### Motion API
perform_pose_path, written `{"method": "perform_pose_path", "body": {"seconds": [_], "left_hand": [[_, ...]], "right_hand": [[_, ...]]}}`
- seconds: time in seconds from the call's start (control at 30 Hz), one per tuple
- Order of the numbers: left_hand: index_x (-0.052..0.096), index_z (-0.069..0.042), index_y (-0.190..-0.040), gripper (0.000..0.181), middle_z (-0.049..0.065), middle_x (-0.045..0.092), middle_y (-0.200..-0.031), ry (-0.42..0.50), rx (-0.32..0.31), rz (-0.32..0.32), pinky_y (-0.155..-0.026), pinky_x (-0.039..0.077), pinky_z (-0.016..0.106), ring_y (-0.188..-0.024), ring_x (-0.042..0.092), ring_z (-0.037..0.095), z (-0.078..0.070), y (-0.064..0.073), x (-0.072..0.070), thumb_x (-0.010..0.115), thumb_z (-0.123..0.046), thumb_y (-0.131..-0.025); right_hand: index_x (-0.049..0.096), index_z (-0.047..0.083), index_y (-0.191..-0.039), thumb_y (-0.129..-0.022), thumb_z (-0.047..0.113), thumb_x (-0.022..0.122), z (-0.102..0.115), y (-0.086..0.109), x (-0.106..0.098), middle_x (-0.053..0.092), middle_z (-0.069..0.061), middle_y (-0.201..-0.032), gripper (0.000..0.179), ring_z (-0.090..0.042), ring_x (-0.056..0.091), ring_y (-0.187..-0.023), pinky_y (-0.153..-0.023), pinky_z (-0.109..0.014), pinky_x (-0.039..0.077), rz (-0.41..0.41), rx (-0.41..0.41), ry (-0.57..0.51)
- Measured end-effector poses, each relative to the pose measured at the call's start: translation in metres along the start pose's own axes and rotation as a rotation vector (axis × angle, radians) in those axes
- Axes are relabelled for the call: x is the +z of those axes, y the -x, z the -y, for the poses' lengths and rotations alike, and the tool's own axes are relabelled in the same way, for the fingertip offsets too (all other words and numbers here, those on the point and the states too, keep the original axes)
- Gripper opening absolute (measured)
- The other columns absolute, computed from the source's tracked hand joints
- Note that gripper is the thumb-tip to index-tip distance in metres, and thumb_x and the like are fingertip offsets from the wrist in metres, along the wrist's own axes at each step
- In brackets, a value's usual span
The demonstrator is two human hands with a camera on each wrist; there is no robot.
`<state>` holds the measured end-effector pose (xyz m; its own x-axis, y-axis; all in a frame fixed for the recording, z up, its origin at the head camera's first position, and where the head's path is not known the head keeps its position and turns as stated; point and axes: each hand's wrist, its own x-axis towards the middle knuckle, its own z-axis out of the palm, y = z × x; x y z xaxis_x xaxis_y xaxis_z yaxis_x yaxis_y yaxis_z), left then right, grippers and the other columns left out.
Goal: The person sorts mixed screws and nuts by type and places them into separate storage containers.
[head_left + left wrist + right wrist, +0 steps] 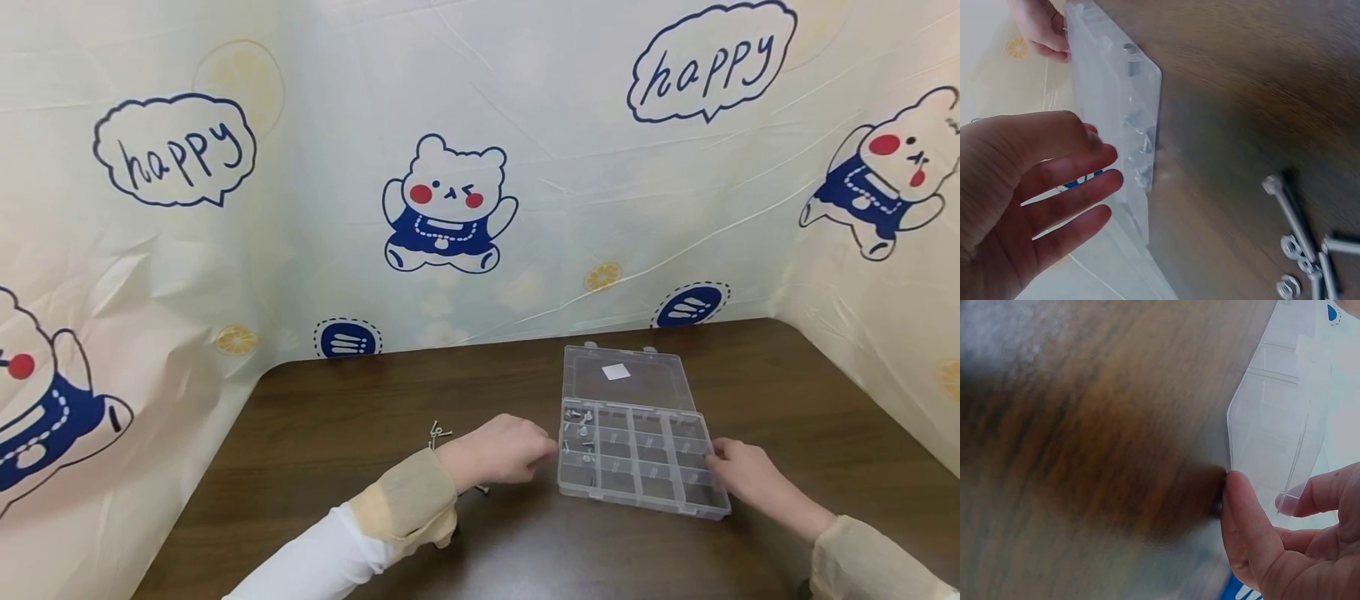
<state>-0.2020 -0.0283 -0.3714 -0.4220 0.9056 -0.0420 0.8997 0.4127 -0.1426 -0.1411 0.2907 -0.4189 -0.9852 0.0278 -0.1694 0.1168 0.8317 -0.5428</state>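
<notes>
Pinching the right edge of a clear plastic compartment box [645,501] on the brown wooden table [330,408], the right hand [753,477] is clamped there; the left hand [501,451], fingers loosely bent and apart, is just beside its left edge.

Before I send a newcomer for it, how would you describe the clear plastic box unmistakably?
On the brown table, look right of the loose screws. There lies the clear plastic box, lid open. Unlike the screws, it is divided into compartments, with a white patch on its lid.
</notes>
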Motion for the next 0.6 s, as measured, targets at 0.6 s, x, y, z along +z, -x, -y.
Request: {"method": "perform_pose_path", "body": {"seconds": [0.6], "left_hand": [[0.045,-0.020,-0.055,0.029,-0.011,0.038,-0.055,0.053,-0.046,0.153,-0.045,0.029,0.021,-0.051,0.032,0.006,0.015,0.039,0.016,0.070,-0.006,-0.063]], "right_hand": [[0.047,-0.023,-0.106,-0.086,0.009,0.041,0.000,-0.001,-0.001,0.058,-0.031,-0.092,0.038,-0.024,0.062,-0.072,-0.067,-0.040,0.050,-0.015,-0.017,0.014]]}}
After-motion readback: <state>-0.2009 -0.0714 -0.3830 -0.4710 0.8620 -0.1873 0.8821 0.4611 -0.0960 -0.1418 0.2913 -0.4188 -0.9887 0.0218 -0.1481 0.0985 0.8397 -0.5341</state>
